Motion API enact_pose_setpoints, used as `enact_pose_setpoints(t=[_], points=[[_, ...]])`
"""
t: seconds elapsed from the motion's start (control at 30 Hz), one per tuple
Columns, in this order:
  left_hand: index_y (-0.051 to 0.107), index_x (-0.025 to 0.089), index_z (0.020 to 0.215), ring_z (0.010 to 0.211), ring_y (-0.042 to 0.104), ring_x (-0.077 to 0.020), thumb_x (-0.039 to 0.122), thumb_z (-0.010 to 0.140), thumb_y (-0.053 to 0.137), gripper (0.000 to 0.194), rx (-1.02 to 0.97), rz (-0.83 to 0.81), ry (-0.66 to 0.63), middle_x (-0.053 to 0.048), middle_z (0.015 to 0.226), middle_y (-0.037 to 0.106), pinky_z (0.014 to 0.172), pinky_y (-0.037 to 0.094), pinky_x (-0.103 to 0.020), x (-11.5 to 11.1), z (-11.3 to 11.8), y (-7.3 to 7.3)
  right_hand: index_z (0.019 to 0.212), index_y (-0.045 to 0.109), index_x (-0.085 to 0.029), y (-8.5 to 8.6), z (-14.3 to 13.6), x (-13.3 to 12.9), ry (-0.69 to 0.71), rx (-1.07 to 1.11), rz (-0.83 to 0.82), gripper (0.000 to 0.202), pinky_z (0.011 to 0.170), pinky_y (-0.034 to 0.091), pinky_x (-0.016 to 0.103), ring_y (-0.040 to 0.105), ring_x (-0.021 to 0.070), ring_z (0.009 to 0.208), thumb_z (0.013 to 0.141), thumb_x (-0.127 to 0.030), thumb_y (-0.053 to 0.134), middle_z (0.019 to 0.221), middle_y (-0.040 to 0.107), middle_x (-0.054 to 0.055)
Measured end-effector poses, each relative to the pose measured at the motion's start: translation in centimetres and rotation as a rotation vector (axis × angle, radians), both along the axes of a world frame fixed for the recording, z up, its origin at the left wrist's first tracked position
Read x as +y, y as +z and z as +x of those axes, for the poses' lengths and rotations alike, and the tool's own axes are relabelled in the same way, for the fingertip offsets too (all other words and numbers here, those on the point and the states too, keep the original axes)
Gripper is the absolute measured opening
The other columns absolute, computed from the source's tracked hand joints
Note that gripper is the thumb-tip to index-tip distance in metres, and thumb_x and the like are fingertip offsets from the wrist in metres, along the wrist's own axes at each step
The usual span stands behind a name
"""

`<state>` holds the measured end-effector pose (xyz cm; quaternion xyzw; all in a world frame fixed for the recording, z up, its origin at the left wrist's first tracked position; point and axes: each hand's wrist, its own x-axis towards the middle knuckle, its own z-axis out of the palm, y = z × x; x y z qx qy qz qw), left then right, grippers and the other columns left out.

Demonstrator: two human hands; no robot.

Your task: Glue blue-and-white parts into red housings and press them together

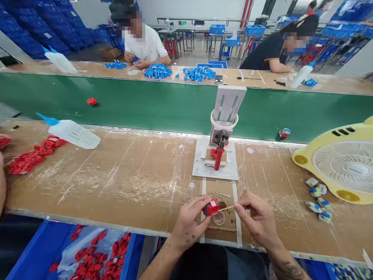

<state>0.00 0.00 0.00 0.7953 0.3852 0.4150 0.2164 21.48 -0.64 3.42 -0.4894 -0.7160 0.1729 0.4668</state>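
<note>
My left hand [190, 221] pinches a small red part [210, 207] with a dark band and a white patch. A thin wooden stick [226, 209] is gripped between the thumb and fingers of my right hand [258, 217], its far tip at the red part. Below that tip lies a small clear round dish [219, 218], next to a dark brown patch on the board. Just beyond my hands stands a press [223, 116] with a red handle [218, 158]; another red piece sits under it. Two more sticks lie between the press and my hands.
A white bottle [76, 133] lies beside red parts [37, 154] at left, near another person's hand. A blue bin [131, 256] of red parts is below. A yellow fan [344, 163] and small blue-white pieces [319, 202] are right. Across the green belt [145, 105], two people work.
</note>
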Motion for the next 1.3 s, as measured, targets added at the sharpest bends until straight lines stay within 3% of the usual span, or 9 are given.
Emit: enact_pose_setpoints(t=[0.27, 0.4, 0.7, 0.9, 1.03, 1.3], points=[[0.072, 0.020, 0.117, 0.097, 0.079, -0.0245, 0.014, 0.083, 0.068, 0.035, -0.006, -0.082, 0.022, -0.010, 0.107, 0.081, 0.084, 0.066, -0.033, -0.2, 0.0, -0.6, 0.074, 0.062, -0.022, 0.3, 0.1, -0.3, 0.045, 0.014, 0.054, 0.020, 0.050, 0.043, 0.024, 0.055, 0.0135, 0.053, 0.091, -0.012, 0.061, 0.059, 0.061, -0.002], [0.072, 0.021, 0.115, 0.095, 0.078, -0.0241, 0.013, 0.082, 0.067, 0.034, -0.045, -0.180, 0.019, -0.009, 0.105, 0.081, 0.084, 0.065, -0.034, -0.1, -0.3, -0.8, 0.075, 0.060, -0.023, -0.4, 0.8, -0.6, 0.041, 0.069, 0.028, 0.020, 0.050, 0.042, 0.025, 0.053, 0.0138, 0.053, 0.092, -0.011, 0.060, 0.058, 0.058, -0.003], [0.074, 0.022, 0.113, 0.094, 0.077, -0.0236, 0.012, 0.079, 0.067, 0.036, -0.090, -0.301, 0.068, -0.009, 0.108, 0.081, 0.085, 0.064, -0.036, 0.2, -0.9, -1.3, 0.070, 0.057, -0.022, -3.3, 0.1, -1.2, 0.208, -0.132, -0.048, 0.028, 0.051, 0.038, 0.025, 0.051, 0.0146, 0.056, 0.096, -0.013, 0.054, 0.061, 0.053, -0.001], [0.073, 0.023, 0.114, 0.096, 0.077, -0.0229, 0.011, 0.078, 0.068, 0.038, -0.128, -0.273, 0.069, -0.008, 0.107, 0.081, 0.085, 0.064, -0.034, 0.2, -0.8, -1.7, 0.071, 0.059, -0.022, -3.1, 0.3, -1.1, 0.164, -0.123, -0.045, 0.027, 0.050, 0.038, 0.025, 0.050, 0.0142, 0.055, 0.096, -0.015, 0.055, 0.061, 0.054, -0.001], [0.074, 0.022, 0.113, 0.096, 0.077, -0.0229, 0.011, 0.079, 0.068, 0.036, -0.143, -0.274, 0.073, -0.008, 0.107, 0.081, 0.083, 0.064, -0.033, 0.2, -0.6, -1.6, 0.069, 0.060, -0.022, -2.7, 0.7, -1.2, 0.148, -0.042, -0.058, 0.025, 0.050, 0.040, 0.025, 0.052, 0.0142, 0.054, 0.093, -0.014, 0.059, 0.060, 0.056, -0.002], [0.074, 0.021, 0.110, 0.087, 0.077, -0.0219, 0.012, 0.077, 0.070, 0.034, -0.157, -0.323, 0.019, -0.007, 0.101, 0.082, 0.081, 0.063, -0.032, -0.3, 0.3, -1.2, 0.070, 0.062, -0.022, -2.1, -0.4, -0.4, 0.013, 0.317, -0.104, 0.025, 0.052, 0.041, 0.028, 0.051, 0.0147, 0.053, 0.094, -0.022, 0.061, 0.057, 0.056, -0.002]])
